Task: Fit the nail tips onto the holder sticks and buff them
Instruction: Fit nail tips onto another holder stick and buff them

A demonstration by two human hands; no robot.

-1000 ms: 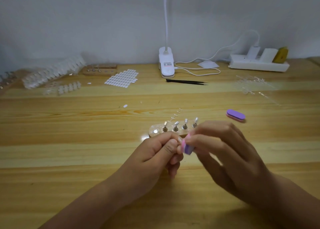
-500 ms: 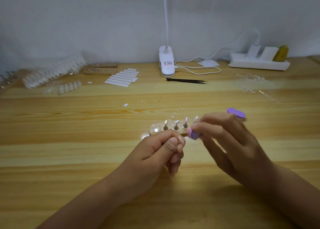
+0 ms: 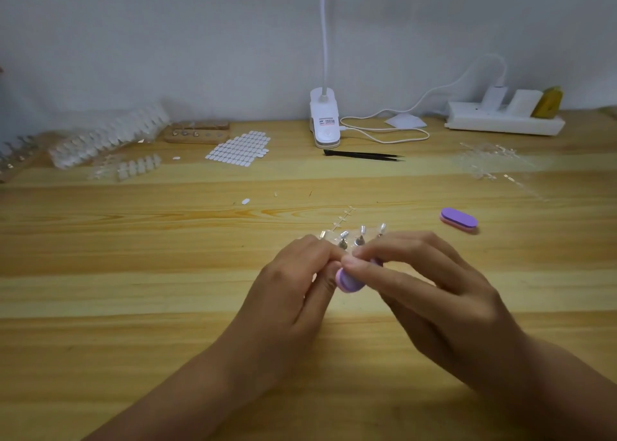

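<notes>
One buffer (image 3: 349,282) pinched; right hand (image 3: 434,293) curled

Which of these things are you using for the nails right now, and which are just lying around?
In use:
- purple buffer, pinched in the right hand
- left hand against it; what it holds is hidden
- holder sticks just behind

Lying about:
- spare buffer
- black tweezers
- lamp clip
- power strip

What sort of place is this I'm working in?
Probably a home or small-workshop desk for making press-on nails, not a salon: a wooden table against a bare wall, trays of clear nail tips, a clip-on lamp wired to a power strip, and a purple buffer block.
</notes>
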